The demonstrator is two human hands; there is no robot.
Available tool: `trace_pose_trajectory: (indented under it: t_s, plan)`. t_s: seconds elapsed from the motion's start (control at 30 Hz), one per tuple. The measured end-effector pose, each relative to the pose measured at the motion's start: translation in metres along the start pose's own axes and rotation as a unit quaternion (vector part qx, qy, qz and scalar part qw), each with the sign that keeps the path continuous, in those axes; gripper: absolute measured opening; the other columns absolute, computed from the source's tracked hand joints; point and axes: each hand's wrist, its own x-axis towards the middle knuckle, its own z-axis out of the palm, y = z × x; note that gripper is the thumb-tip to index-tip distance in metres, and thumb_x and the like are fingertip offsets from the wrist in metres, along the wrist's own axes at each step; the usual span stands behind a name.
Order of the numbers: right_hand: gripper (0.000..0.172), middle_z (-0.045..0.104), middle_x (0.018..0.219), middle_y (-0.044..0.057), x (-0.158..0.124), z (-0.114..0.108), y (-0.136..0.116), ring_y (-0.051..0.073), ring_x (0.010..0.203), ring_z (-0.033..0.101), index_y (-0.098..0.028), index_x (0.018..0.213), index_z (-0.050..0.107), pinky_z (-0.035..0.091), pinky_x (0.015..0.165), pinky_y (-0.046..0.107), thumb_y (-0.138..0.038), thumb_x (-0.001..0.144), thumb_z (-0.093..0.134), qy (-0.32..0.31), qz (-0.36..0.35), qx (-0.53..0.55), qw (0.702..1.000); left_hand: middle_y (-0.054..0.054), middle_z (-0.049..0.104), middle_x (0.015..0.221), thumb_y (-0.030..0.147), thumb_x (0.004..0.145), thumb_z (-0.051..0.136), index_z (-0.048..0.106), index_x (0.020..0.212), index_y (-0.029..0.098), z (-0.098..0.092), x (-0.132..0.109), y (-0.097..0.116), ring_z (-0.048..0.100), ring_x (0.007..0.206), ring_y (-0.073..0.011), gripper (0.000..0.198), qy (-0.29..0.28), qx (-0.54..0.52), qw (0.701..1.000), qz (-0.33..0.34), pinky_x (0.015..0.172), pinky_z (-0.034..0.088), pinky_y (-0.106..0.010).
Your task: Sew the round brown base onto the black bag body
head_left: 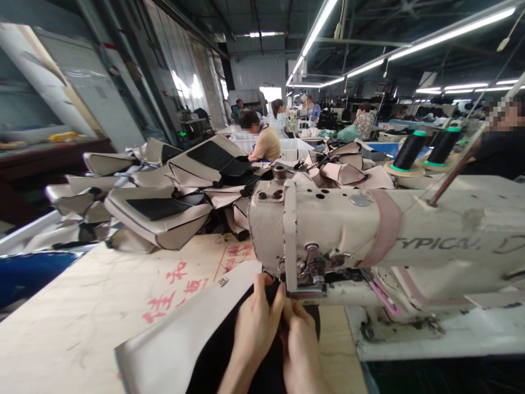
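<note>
From where I stand, I see both hands close together by the needle end of the machine (328, 216). The left hand (254, 320) has its fingers pinched on the black cloth (217, 347); the right hand (301, 334) is just beside it, fingers curled in at the cloth, though I can't tell whether they grip. The cloth lies over a white panel (176, 334) on the wooden surface (94, 301). A small metal piece (222, 282) sits near the panel's edge. Beyond, pale bags (158, 230) are heaped up.
</note>
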Motion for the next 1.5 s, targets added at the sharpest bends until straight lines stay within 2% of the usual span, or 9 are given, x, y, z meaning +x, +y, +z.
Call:
trace_pose_trajectory:
  t_s: [0.13, 0.37, 0.7, 1.1, 1.23, 1.3, 1.37, 1.43, 1.5]
  plan:
    - [0.027, 0.064, 0.072, 0.002, -0.003, 0.0, -0.005, 0.013, 0.065, 0.053, -0.016, 0.077, 0.064, 0.035, 0.05, 0.019, -0.041, 0.067, 0.065, 0.023, -0.007, -0.049, 0.999, 0.002, 0.059, 0.072, 0.043, 0.082, 0.044, 0.044, 0.087, 0.022, 0.004, 0.005, -0.008, 0.058, 0.062, -0.0151, 0.021, -0.002, -0.123, 0.992, -0.011, 0.053, 0.039, -0.022]
    - [0.033, 0.055, 0.056, -0.002, 0.0, -0.001, -0.007, 0.007, 0.048, 0.038, -0.014, 0.075, 0.066, 0.026, 0.044, 0.02, -0.043, 0.061, 0.07, 0.056, -0.047, -0.072, 0.995, 0.008, 0.044, 0.054, 0.048, 0.076, 0.052, 0.047, 0.082, 0.021, 0.016, 0.008, -0.013, 0.043, 0.047, -0.0114, 0.028, 0.024, -0.22, 0.974, -0.049, 0.047, 0.031, -0.021]
    - [0.037, 0.048, 0.045, -0.005, 0.005, -0.006, -0.008, 0.005, 0.041, 0.033, -0.012, 0.07, 0.065, 0.023, 0.04, 0.019, -0.046, 0.058, 0.074, 0.055, -0.047, -0.066, 0.995, 0.006, 0.048, 0.057, 0.046, 0.076, 0.052, 0.051, 0.087, 0.02, 0.015, 0.008, -0.008, 0.036, 0.045, -0.0098, 0.028, 0.028, -0.229, 0.971, -0.063, 0.045, 0.03, -0.021]
    - [0.033, 0.045, 0.046, -0.004, 0.005, -0.008, -0.014, 0.006, 0.042, 0.033, -0.014, 0.061, 0.059, 0.025, 0.04, 0.019, -0.044, 0.059, 0.072, 0.063, -0.049, -0.092, 0.993, 0.006, 0.05, 0.058, 0.041, 0.074, 0.054, 0.05, 0.08, 0.021, 0.017, 0.014, -0.011, 0.046, 0.051, -0.0117, 0.022, 0.033, -0.211, 0.976, -0.05, 0.051, 0.034, -0.022]
    - [0.036, 0.043, 0.047, -0.005, 0.002, -0.009, -0.02, 0.006, 0.043, 0.037, -0.014, 0.062, 0.057, 0.029, 0.041, 0.017, -0.047, 0.064, 0.069, 0.017, -0.052, -0.145, 0.988, 0.006, 0.052, 0.06, 0.043, 0.073, 0.056, 0.05, 0.079, 0.021, 0.018, 0.013, -0.012, 0.046, 0.051, -0.0118, 0.024, 0.04, -0.236, 0.97, -0.045, 0.052, 0.034, -0.022]
    - [0.039, 0.05, 0.051, -0.002, -0.004, -0.018, -0.03, 0.009, 0.046, 0.046, -0.014, 0.068, 0.059, 0.036, 0.044, 0.019, -0.053, 0.07, 0.062, -0.042, -0.083, -0.234, 0.968, 0.006, 0.05, 0.059, 0.044, 0.073, 0.055, 0.05, 0.079, 0.02, 0.018, 0.013, -0.011, 0.045, 0.051, -0.0116, 0.025, 0.04, -0.236, 0.97, -0.05, 0.052, 0.033, -0.022]
    - [0.043, 0.059, 0.061, 0.003, -0.015, -0.038, -0.048, 0.014, 0.054, 0.054, -0.014, 0.078, 0.062, 0.042, 0.05, 0.022, -0.056, 0.076, 0.054, -0.066, -0.144, -0.337, 0.928, 0.007, 0.045, 0.056, 0.044, 0.074, 0.054, 0.05, 0.079, 0.021, 0.018, 0.012, -0.011, 0.042, 0.05, -0.0113, 0.025, 0.047, -0.222, 0.973, -0.053, 0.052, 0.032, -0.022]
    - [0.042, 0.064, 0.071, 0.006, -0.029, -0.07, -0.075, 0.017, 0.062, 0.059, -0.015, 0.087, 0.065, 0.046, 0.058, 0.024, -0.054, 0.079, 0.051, -0.014, -0.233, -0.43, 0.872, 0.009, 0.037, 0.052, 0.045, 0.073, 0.055, 0.051, 0.077, 0.021, 0.019, 0.012, -0.011, 0.038, 0.048, -0.0108, 0.025, 0.054, -0.211, 0.974, -0.057, 0.05, 0.029, -0.021]
    - [0.038, 0.066, 0.074, 0.007, -0.043, -0.106, -0.109, 0.017, 0.065, 0.061, -0.017, 0.086, 0.067, 0.046, 0.061, 0.024, -0.051, 0.079, 0.053, 0.092, -0.348, -0.503, 0.786, 0.01, 0.031, 0.05, 0.045, 0.072, 0.055, 0.051, 0.076, 0.021, 0.019, 0.012, -0.011, 0.034, 0.046, -0.0104, 0.025, 0.056, -0.213, 0.973, -0.062, 0.047, 0.026, -0.021]
